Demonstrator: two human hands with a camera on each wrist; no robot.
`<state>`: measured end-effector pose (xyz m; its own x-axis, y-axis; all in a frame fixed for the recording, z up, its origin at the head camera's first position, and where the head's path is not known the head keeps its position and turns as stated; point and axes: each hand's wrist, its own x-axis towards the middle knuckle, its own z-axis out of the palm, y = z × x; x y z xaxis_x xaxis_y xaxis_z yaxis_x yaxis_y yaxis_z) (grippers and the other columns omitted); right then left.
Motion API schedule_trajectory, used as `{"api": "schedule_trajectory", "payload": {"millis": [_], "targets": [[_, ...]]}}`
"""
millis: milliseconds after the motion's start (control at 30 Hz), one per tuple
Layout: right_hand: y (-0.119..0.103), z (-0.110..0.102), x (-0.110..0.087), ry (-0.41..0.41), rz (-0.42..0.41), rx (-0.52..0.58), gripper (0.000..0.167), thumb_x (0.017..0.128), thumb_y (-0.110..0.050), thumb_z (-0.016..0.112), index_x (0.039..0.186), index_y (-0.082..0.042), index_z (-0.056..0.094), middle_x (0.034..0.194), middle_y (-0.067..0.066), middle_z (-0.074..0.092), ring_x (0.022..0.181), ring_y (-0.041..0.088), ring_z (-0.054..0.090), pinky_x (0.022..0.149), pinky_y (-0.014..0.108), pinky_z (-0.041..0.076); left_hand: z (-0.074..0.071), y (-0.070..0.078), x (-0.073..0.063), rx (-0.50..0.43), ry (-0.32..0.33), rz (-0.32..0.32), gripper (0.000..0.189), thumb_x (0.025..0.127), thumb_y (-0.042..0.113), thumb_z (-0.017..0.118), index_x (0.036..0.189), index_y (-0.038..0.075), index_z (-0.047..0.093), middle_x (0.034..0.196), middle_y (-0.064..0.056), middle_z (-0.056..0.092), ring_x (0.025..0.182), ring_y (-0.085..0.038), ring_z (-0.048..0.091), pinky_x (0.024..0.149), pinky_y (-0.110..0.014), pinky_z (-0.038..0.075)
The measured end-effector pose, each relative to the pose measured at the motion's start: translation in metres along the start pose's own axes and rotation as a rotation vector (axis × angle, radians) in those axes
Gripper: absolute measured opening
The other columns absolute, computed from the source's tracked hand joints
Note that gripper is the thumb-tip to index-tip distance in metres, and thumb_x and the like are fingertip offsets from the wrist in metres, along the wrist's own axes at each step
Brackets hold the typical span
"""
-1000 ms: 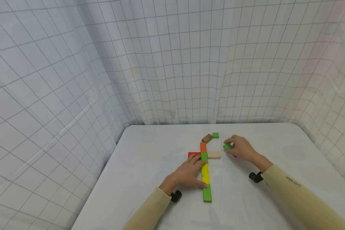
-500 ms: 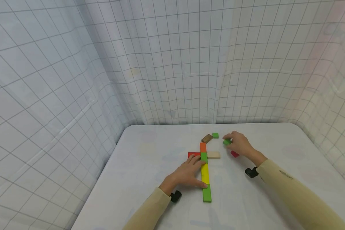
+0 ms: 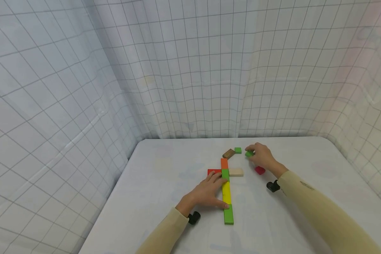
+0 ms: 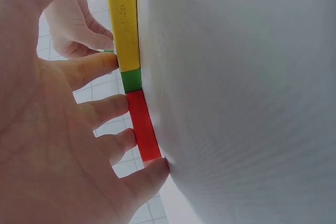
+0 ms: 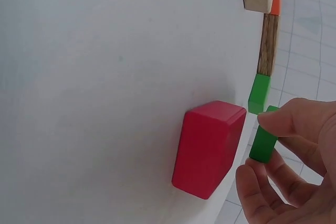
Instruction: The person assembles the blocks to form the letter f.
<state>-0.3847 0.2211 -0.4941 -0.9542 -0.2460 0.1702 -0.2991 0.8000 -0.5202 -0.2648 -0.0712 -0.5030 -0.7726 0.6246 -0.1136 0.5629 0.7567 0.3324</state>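
Note:
My right hand point(image 3: 261, 156) pinches a small green block point(image 5: 264, 141) between thumb and fingers, near the far side of the table. Close by lies a red block point(image 5: 209, 148). My left hand point(image 3: 207, 190) rests with spread fingers along a row of flat blocks. In that row are a yellow block point(image 3: 226, 192), a green block point(image 3: 228, 214) at the near end, another green block point(image 3: 225, 174) and an orange block point(image 3: 224, 163) at the far end. In the left wrist view, fingertips touch the edges of the yellow block and a red block point(image 4: 143, 124).
A cream block point(image 3: 236, 172) extends right from the row. Beyond the orange block, a brown block point(image 3: 229, 153) lies slanted, its end at a green square block point(image 3: 237, 150). The white table point(image 3: 165, 176) ends at a grid-patterned curtain point(image 3: 190, 70).
My right hand has moved away from me and slightly left with the green block, uncovering the red block beneath it. My left hand has stayed in place.

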Motion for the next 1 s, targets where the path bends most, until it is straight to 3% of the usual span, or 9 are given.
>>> {"api": "schedule_trajectory", "payload": {"millis": [433, 1000], "targets": [[0.0, 0.001, 0.012, -0.011, 0.058, 0.054, 0.039, 0.086, 0.0, 0.066, 0.125, 0.001, 0.068, 0.115, 0.022, 0.062, 0.105, 0.036, 0.058, 0.093, 0.052, 0.049, 0.002, -0.001, 0.001, 0.0, -0.003, -0.01, 0.095, 0.079, 0.068, 0.073, 0.155, 0.025, 0.037, 0.165, -0.003, 0.021, 0.152, -0.03, 0.013, 0.117, -0.051, 0.029], [0.003, 0.012, 0.024, -0.054, 0.052, 0.025, 0.04, 0.081, 0.003, 0.067, 0.122, 0.003, 0.069, 0.114, 0.022, 0.067, 0.102, 0.035, 0.06, 0.09, 0.052, 0.05, 0.0, 0.0, -0.001, -0.023, 0.007, 0.0, 0.094, 0.079, 0.067, 0.074, 0.154, 0.023, 0.039, 0.164, -0.003, 0.022, 0.151, -0.031, 0.015, 0.116, -0.052, 0.03]]}}
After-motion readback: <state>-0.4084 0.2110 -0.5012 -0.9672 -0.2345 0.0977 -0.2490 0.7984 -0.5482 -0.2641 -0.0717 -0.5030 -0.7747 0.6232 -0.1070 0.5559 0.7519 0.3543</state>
